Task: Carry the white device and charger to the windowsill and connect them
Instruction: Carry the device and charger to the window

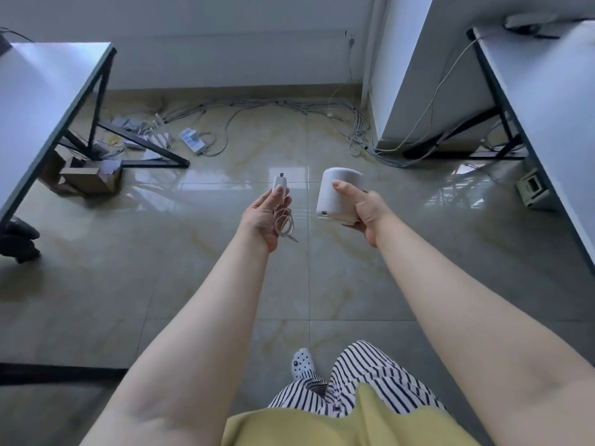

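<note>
Yellow hem and striped trousers hide all but one white clog (302, 363). Left hand (262, 217) fingers pinch one small white charger plug (279, 187), its coiled cable partly hidden. Right hand (362, 209) grips one white cylindrical device (338, 194) above the glossy tiled floor (193, 284).
</note>
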Action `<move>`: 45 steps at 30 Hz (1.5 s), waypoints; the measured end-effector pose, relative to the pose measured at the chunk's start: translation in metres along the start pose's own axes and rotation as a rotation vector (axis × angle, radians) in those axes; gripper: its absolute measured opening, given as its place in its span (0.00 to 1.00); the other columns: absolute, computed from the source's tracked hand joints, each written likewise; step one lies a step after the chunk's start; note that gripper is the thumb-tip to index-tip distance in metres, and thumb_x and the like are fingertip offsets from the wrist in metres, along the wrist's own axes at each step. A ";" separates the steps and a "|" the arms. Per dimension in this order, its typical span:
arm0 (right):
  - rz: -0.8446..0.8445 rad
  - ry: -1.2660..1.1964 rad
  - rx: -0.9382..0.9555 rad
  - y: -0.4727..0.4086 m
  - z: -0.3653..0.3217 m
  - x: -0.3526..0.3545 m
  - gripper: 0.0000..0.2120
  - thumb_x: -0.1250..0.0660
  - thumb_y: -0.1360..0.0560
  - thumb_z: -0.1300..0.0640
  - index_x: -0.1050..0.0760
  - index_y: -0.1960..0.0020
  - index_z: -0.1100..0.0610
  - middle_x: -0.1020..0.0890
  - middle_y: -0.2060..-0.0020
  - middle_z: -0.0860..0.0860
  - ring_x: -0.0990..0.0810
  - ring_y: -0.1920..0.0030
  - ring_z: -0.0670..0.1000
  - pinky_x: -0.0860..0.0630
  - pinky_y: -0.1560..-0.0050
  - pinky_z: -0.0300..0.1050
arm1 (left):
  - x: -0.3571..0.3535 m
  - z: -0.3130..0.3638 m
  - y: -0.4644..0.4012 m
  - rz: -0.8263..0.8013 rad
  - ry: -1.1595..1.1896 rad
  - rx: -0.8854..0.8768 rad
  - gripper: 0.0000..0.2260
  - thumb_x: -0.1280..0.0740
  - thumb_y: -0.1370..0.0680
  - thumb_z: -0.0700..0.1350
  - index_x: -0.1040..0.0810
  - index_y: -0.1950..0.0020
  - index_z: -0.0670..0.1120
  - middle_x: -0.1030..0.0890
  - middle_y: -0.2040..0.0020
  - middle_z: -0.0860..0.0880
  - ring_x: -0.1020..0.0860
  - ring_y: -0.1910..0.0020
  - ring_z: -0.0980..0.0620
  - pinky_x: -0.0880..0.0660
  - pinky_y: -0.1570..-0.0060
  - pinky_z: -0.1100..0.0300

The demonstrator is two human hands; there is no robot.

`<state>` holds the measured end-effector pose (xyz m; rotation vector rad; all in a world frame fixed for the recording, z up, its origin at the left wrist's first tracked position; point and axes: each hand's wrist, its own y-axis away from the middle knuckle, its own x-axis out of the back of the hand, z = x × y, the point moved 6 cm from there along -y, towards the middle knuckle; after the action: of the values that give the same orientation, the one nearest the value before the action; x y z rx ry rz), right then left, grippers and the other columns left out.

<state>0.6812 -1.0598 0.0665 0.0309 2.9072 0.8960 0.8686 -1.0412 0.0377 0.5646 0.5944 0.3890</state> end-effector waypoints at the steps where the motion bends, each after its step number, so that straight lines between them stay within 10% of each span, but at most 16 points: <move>1: 0.004 0.000 0.000 -0.009 -0.005 -0.006 0.12 0.30 0.28 0.50 0.26 0.50 0.55 0.21 0.58 0.50 0.21 0.62 0.48 0.23 0.62 0.41 | -0.001 0.005 -0.008 0.000 -0.005 0.009 0.07 0.32 0.25 0.41 0.21 0.48 0.44 0.17 0.59 0.51 0.20 0.56 0.54 0.26 0.62 0.63; 14: -0.017 0.030 -0.011 -0.148 -0.079 -0.065 0.26 0.27 0.31 0.47 0.28 0.38 0.59 0.20 0.50 0.52 0.20 0.58 0.49 0.21 0.59 0.42 | -0.028 0.096 -0.136 0.016 0.026 -0.011 0.05 0.31 0.26 0.43 0.21 0.50 0.46 0.15 0.61 0.52 0.19 0.55 0.55 0.25 0.58 0.63; 45: -0.004 0.074 0.003 -0.518 -0.316 -0.216 0.20 0.28 0.30 0.47 0.25 0.43 0.56 0.19 0.52 0.53 0.20 0.55 0.52 0.22 0.48 0.49 | -0.145 0.369 -0.501 0.021 0.075 0.004 0.19 0.31 0.26 0.42 0.25 0.35 0.42 0.15 0.63 0.51 0.19 0.56 0.55 0.25 0.63 0.63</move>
<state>0.8691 -1.6752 0.0538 -0.0075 2.9753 0.9106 1.0765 -1.6451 0.0519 0.5626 0.6622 0.4308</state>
